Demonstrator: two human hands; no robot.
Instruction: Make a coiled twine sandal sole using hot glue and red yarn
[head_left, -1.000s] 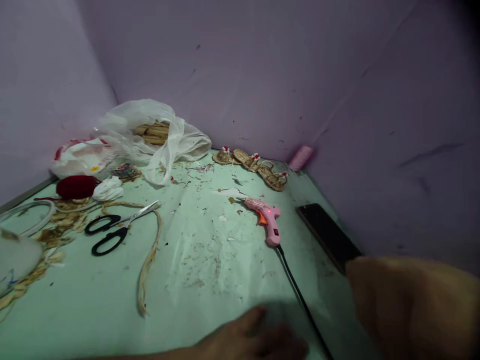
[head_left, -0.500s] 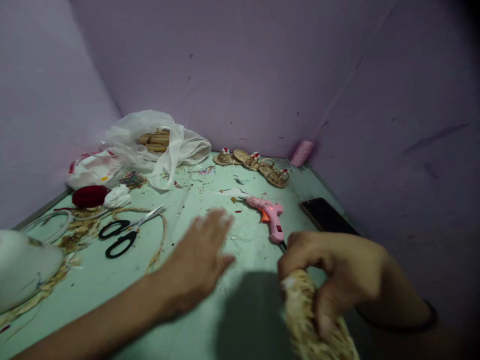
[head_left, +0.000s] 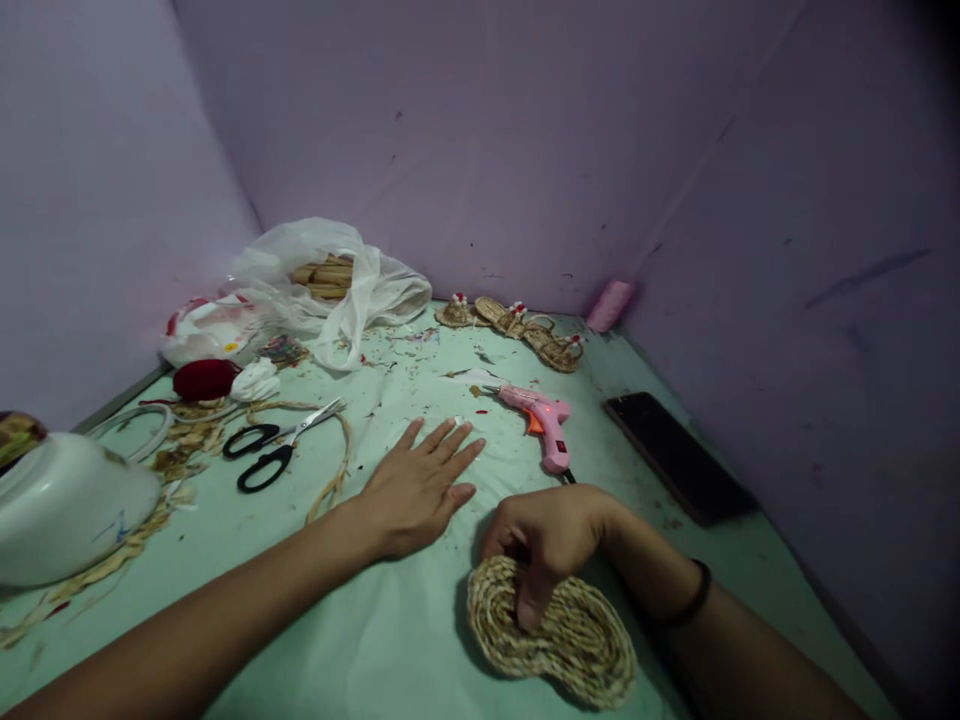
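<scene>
Gripping the sole (head_left: 562, 635) at lower right of frame, R hand (head_left: 551, 540) has thumb on top, fingers curled; L hand (head_left: 421, 485) (flat, fingers spread, nothing held) rests on table (head_left: 397, 640) nr centre.

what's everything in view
Woven coil: 1, tan, front
Glue gun: 1, pink, centre
Phone: 1, black, right
Scissors: 1, black-handled, left
Vessel: 1, white, left
Ring: 1, white, left
Cord: 1, tan, left
Yarn bundles: 2, red and white, left
Plastic bag: 1, white, back
Packet: 1, white, back left
Small woven items: 3, tan, back
Roll: 1, pink, back
Walls: 3, purple, behind
Table: 1, green, beneath
Left hand: 1, bare, on table
Right hand: 1, bare, on coil
</scene>
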